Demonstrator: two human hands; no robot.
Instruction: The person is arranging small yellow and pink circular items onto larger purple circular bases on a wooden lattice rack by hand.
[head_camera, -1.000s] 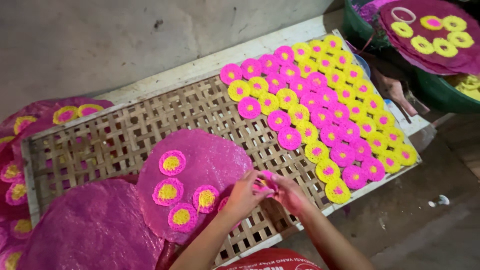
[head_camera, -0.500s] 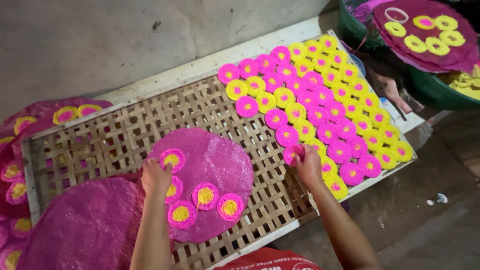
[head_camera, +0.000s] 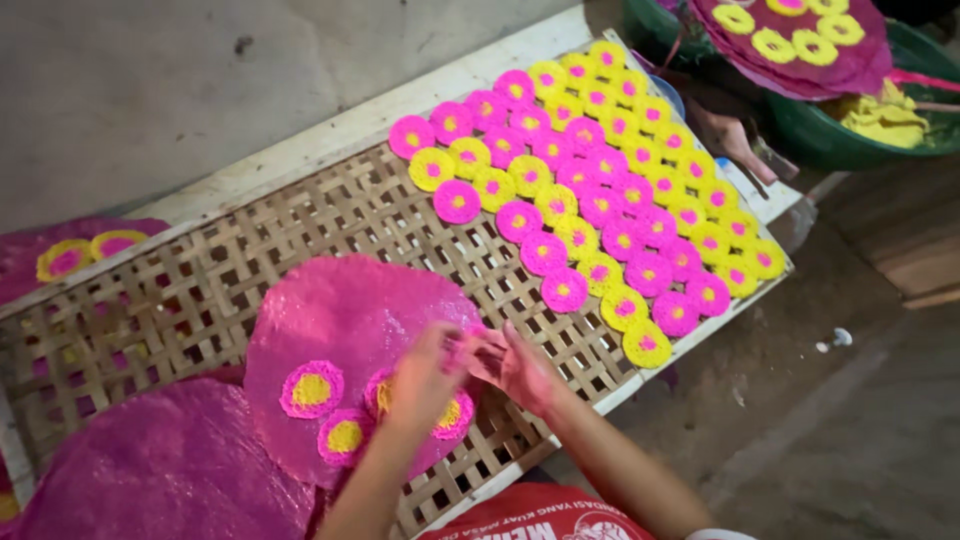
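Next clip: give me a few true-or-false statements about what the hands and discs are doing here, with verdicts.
1. Both hands, left hand and right hand, meet over the round pink mat. True.
2. The pink and yellow discs lie in rows on the woven bamboo rack. True.
3. The round pink mat holds no discs. False: a few yellow-centred discs lie on it.
4. The rowed discs are all yellow. False: pink and yellow alternate.

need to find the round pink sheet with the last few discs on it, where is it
In the head view the round pink sheet lies lower left on the woven bamboo rack, under the left hand, left of the disc rows.
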